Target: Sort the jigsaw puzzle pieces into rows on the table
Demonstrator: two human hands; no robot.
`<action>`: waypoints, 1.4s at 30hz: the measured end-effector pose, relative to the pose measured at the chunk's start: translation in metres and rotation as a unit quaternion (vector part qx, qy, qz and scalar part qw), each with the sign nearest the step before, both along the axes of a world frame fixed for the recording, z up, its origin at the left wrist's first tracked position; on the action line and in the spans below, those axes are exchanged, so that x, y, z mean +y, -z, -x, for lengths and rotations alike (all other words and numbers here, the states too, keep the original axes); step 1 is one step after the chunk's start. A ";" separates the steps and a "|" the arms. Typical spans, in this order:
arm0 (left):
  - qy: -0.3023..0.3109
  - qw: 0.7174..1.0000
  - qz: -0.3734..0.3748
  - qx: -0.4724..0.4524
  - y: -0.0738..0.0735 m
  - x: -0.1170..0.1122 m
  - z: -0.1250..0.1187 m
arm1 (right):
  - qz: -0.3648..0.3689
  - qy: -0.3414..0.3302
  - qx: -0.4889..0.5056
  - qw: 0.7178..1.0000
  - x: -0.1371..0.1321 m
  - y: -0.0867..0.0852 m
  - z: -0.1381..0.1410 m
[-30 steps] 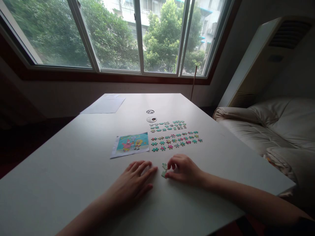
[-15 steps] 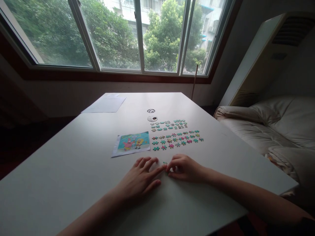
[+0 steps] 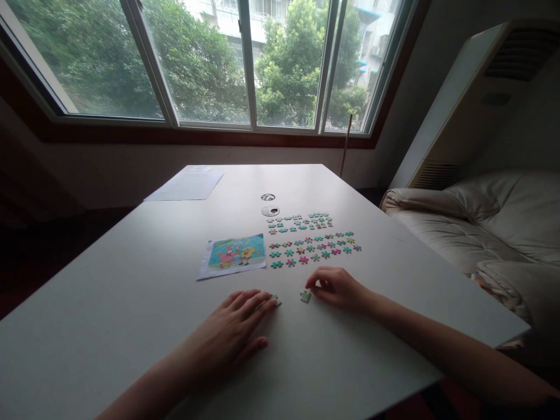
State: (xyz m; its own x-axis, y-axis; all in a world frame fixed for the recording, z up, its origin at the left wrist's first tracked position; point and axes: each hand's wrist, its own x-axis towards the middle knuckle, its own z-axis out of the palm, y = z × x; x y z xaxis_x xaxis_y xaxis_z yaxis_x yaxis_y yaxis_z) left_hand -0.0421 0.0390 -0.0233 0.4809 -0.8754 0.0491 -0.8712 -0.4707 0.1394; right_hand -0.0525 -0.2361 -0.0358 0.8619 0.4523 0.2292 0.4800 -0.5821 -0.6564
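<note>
My left hand (image 3: 240, 326) lies on the white table with its fingers stretched out, fingertips resting on a small green puzzle piece (image 3: 277, 300) and partly covering it. A second green puzzle piece (image 3: 305, 297) lies a short way to the right, flat on the table. The curled fingers of my right hand (image 3: 336, 287) are at its upper right edge and seem to pinch it; the thumb is hard to see. Beyond both hands, loose puzzle pieces (image 3: 301, 251) are spread in rows. Left of the rows is a picture sheet (image 3: 236, 255) of cartoon figures.
Two round dark-and-white spots (image 3: 270, 211) show on the table (image 3: 131, 280) behind the pieces. White paper (image 3: 186, 185) lies at the far left corner. A pale sofa (image 3: 437, 219) stands on the right, and a window (image 3: 210, 70) is ahead.
My hands, close together before, have drawn apart: the left moved left, the right slightly right. Two separate puzzle pieces now show, one at each hand's fingertips.
</note>
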 end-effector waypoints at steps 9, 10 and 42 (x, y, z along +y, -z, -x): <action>0.006 1.000 -0.025 -0.011 0.003 -0.004 0.011 | 0.044 0.041 -0.011 0.998 0.010 -0.001 0.005; 0.004 1.000 -0.029 -0.010 0.003 -0.005 0.011 | 0.043 0.039 -0.006 0.998 0.009 -0.001 0.005; 0.018 0.999 -0.032 0.009 0.004 -0.002 0.012 | 0.072 -0.022 -0.002 0.997 -0.009 -0.008 -0.003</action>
